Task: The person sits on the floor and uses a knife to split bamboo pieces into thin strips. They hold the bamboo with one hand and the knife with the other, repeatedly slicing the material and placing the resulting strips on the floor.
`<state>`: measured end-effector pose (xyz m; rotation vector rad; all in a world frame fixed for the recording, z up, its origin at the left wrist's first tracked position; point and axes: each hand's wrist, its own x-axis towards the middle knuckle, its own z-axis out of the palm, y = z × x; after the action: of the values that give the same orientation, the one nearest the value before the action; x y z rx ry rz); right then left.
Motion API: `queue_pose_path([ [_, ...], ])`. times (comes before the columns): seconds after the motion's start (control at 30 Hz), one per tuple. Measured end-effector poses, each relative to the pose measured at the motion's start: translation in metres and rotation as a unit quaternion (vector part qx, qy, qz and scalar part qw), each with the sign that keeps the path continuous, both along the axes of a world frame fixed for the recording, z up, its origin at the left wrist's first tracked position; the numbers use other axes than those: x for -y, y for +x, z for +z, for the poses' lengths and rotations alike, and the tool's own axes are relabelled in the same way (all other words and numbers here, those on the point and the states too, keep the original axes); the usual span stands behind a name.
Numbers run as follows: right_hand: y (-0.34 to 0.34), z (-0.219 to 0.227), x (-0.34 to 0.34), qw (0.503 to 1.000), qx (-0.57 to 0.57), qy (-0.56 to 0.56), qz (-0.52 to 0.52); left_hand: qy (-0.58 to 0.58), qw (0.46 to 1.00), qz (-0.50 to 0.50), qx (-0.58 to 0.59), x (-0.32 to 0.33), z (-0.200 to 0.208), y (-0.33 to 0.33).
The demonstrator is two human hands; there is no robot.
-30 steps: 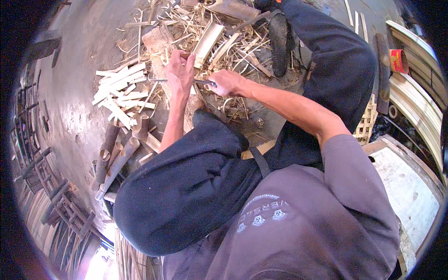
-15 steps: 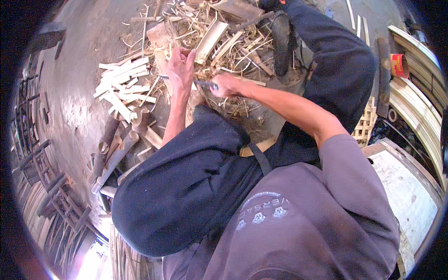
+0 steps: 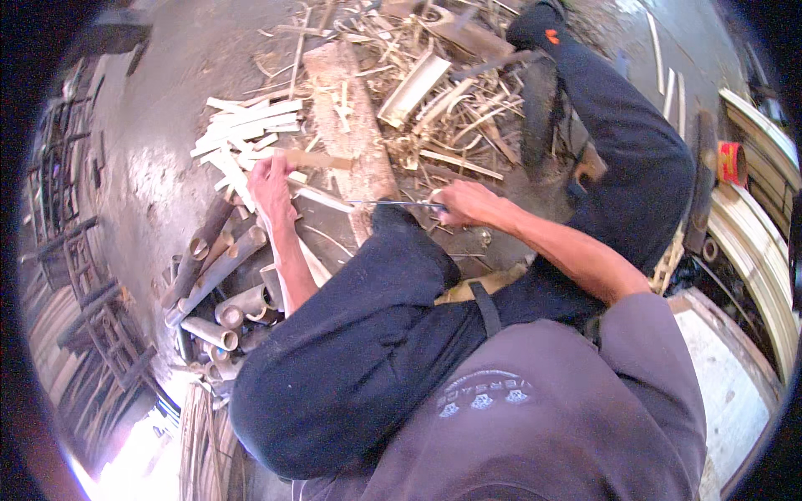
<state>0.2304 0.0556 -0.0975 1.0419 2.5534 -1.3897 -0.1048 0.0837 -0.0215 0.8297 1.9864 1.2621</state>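
Note:
My left hand (image 3: 271,188) is closed on one end of a short, flat bamboo strip (image 3: 324,160), which points right over a rough wooden plank (image 3: 361,142). My right hand (image 3: 468,203) grips the handle of a knife (image 3: 393,203). Its thin blade points left, across the near end of the plank and just beyond my knee, apart from the strip. Under and beside my left hand lies a heap of pale split bamboo strips (image 3: 251,125). A wide piece of split bamboo (image 3: 413,88) rests past the plank, among curled shavings (image 3: 464,117).
Cut bamboo tubes (image 3: 219,274) are piled left of my bent leg (image 3: 334,334). On the right are a red tin (image 3: 731,163), long pale bamboo slats (image 3: 752,242) and a white panel (image 3: 723,367). Dark rack-like frames (image 3: 75,250) line the far left.
My left hand has drawn left and nearer, off the plank, with the strip. The knife has come nearer in my right hand. The whole view has shifted a little.

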Motion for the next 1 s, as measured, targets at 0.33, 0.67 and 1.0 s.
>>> queue_pose_path([
  [0.33, -0.012, 0.047, 0.001, 0.976, -0.006, -0.093, -0.197, 0.069, 0.975, 0.211, -0.006, 0.061, -0.007, -0.011],
  [0.67, -0.068, 0.036, 0.044, 0.989, -0.082, -0.056, -0.109, -0.024, 0.975, 0.134, -0.177, 0.081, -0.035, 0.088],
  [1.0, -0.054, 0.007, 0.029, 0.986, 0.046, -0.043, -0.156, -0.023, 0.977, 0.121, -0.172, 0.091, -0.028, 0.097],
])
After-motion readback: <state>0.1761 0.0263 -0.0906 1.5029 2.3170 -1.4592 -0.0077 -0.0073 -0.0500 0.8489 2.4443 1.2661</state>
